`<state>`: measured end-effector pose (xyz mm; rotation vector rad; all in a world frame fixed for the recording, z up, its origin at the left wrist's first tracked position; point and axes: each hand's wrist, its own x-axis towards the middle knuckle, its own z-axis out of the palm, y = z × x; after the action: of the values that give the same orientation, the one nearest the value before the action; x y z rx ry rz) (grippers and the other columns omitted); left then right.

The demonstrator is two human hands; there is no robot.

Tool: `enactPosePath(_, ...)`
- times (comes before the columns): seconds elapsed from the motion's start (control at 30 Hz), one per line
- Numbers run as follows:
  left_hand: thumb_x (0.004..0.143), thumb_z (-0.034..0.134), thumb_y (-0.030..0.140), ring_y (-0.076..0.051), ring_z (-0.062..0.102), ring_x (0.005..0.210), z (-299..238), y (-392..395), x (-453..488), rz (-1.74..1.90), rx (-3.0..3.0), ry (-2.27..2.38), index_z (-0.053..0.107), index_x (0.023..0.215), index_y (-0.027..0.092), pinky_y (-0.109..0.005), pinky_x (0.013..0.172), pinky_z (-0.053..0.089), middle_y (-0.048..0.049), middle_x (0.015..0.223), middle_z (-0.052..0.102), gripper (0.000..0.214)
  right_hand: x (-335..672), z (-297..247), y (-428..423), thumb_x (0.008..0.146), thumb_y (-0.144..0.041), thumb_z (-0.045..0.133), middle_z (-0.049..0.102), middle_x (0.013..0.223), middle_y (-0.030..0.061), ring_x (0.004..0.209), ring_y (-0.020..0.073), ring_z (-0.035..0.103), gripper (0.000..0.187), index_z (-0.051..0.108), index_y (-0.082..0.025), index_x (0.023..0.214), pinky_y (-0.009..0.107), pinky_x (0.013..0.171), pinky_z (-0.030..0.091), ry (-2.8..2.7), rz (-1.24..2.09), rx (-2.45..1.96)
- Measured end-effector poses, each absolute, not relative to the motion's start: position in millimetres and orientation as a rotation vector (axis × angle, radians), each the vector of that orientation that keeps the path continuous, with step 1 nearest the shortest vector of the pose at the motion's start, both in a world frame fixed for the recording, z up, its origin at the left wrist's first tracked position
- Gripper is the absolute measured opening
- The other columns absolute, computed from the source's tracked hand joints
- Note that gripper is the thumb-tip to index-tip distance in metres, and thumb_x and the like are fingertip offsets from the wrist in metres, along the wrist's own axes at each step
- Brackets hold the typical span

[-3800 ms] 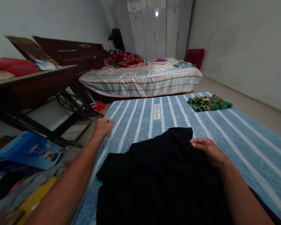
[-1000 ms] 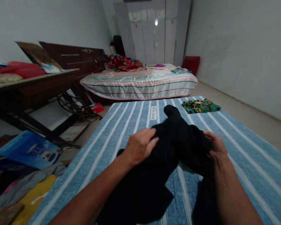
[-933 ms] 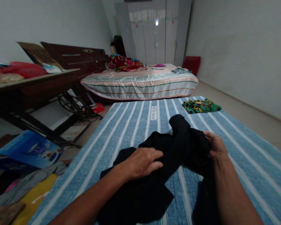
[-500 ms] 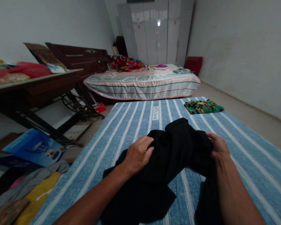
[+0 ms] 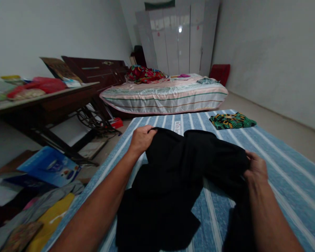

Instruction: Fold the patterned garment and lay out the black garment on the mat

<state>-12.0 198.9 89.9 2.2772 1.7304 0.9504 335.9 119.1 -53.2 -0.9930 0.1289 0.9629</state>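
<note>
A black garment (image 5: 178, 175) lies bunched on a blue mattress with white stripes (image 5: 278, 157) in front of me. My left hand (image 5: 141, 139) is closed on the garment's upper left edge and lifts it off the mattress. My right hand (image 5: 256, 169) is closed on the garment's right edge, lower and nearer to me. The cloth stretches between both hands and its lower part hangs down onto the mattress.
A folded green patterned cloth (image 5: 232, 120) lies at the mattress's far right. A second bed (image 5: 165, 94) with bright bedding stands behind, white wardrobes (image 5: 178, 42) beyond. A dark wooden table (image 5: 49, 101) and a blue box (image 5: 49, 166) with loose clothes sit at the left.
My left hand moved up and away from me, pulling the garment's edge outward and spreading the cloth. My right hand shifted slightly right, still gripping. The camera tilted a little.
</note>
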Motion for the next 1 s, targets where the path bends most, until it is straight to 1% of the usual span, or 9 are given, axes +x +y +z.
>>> enactPosePath(0.1, 0.078, 0.045, 0.042, -0.013, 0.049, 0.06, 104, 201, -21, 0.941, 2.341, 1.814, 0.054, 0.055, 0.018, -0.023, 0.054, 0.032, 0.0021, 0.051, 0.048, 0.035, 339, -58, 121, 0.066, -0.007, 0.054, 0.061, 0.053, -0.0028, 0.038, 0.0109, 0.055, 0.009, 0.059, -0.015, 0.066, 0.024, 0.05, 0.057, 0.131, 0.965, -0.981)
enactPosePath(0.23, 0.079, 0.046, 0.046, -0.011, 0.043, 0.051, 91, 200, -22, 0.876, 2.236, 1.748, 0.046, 0.049, 0.018, -0.023, 0.049, 0.03, 0.0037, 0.046, 0.04, 0.041, 342, -64, 122, 0.066, -0.009, 0.054, 0.06, 0.053, -0.0031, 0.039, 0.0119, 0.056, 0.007, 0.057, -0.015, 0.066, 0.025, 0.049, 0.057, 0.127, 0.985, -0.986)
enactPosePath(0.3, 0.079, 0.046, 0.044, -0.011, 0.045, 0.049, 80, 196, -21, 0.815, 2.159, 1.751, 0.051, 0.054, 0.018, -0.023, 0.049, 0.032, 0.0041, 0.046, 0.043, 0.037, 343, -66, 122, 0.066, -0.009, 0.054, 0.06, 0.053, -0.0029, 0.039, 0.0119, 0.056, 0.008, 0.057, -0.016, 0.067, 0.025, 0.049, 0.057, 0.131, 0.989, -0.988)
enactPosePath(0.37, 0.08, 0.046, 0.04, -0.013, 0.05, 0.051, 71, 187, -20, 0.756, 2.141, 1.786, 0.059, 0.068, 0.017, -0.023, 0.051, 0.037, 0.0032, 0.05, 0.05, 0.028, 344, -67, 122, 0.067, -0.008, 0.053, 0.06, 0.054, -0.0025, 0.04, 0.012, 0.056, 0.008, 0.057, -0.016, 0.067, 0.025, 0.049, 0.057, 0.131, 0.999, -0.988)
enactPosePath(0.5, 0.084, 0.046, 0.036, -0.019, 0.06, 0.077, 60, 156, -11, 0.703, 2.518, 1.76, 0.062, 0.093, 0.018, -0.029, 0.071, 0.044, -0.0052, 0.08, 0.064, 0.026, 344, -66, 123, 0.067, -0.009, 0.054, 0.061, 0.055, -0.002, 0.041, 0.0127, 0.057, 0.009, 0.058, -0.016, 0.069, 0.025, 0.049, 0.057, 0.127, 1.014, -0.987)
enactPosePath(0.63, 0.085, 0.049, 0.042, -0.023, 0.059, 0.092, 49, 130, -1, 0.315, 2.699, 1.64, 0.061, 0.095, 0.019, -0.031, 0.077, 0.044, -0.0089, 0.096, 0.065, 0.028, 343, -66, 122, 0.066, -0.008, 0.054, 0.062, 0.056, -0.0016, 0.041, 0.0126, 0.057, 0.008, 0.058, -0.015, 0.068, 0.026, 0.052, 0.058, 0.118, 1.017, -0.982)
enactPosePath(0.77, 0.083, 0.05, 0.032, -0.022, 0.063, 0.081, 42, 127, -3, -0.053, 2.548, 1.604, 0.062, 0.083, 0.019, -0.029, 0.068, 0.042, -0.0062, 0.082, 0.067, 0.018, 341, -66, 121, 0.066, -0.01, 0.055, 0.062, 0.056, -0.002, 0.041, 0.0135, 0.058, 0.007, 0.058, -0.015, 0.069, 0.028, 0.053, 0.059, 0.075, 1.033, -0.983)
enactPosePath(0.87, 0.087, 0.042, 0.029, -0.017, 0.062, 0.073, 50, 130, -13, 0.185, 2.523, 1.526, 0.062, 0.076, 0.02, -0.026, 0.066, 0.04, -0.0023, 0.074, 0.066, 0.024, 340, -64, 120, 0.068, -0.011, 0.054, 0.062, 0.056, -0.0015, 0.041, 0.014, 0.058, 0.006, 0.059, -0.014, 0.071, 0.029, 0.053, 0.059, 0.084, 1.045, -0.998)
enactPosePath(1.0, 0.089, 0.038, 0.037, -0.015, 0.056, 0.066, 77, 132, -29, 0.681, 2.449, 1.673, 0.06, 0.073, 0.019, -0.025, 0.064, 0.038, 0.0002, 0.066, 0.06, 0.033, 338, -61, 120, 0.068, -0.011, 0.054, 0.062, 0.055, -0.0013, 0.041, 0.0136, 0.058, 0.007, 0.06, -0.014, 0.072, 0.028, 0.054, 0.058, 0.105, 1.077, -1.016)
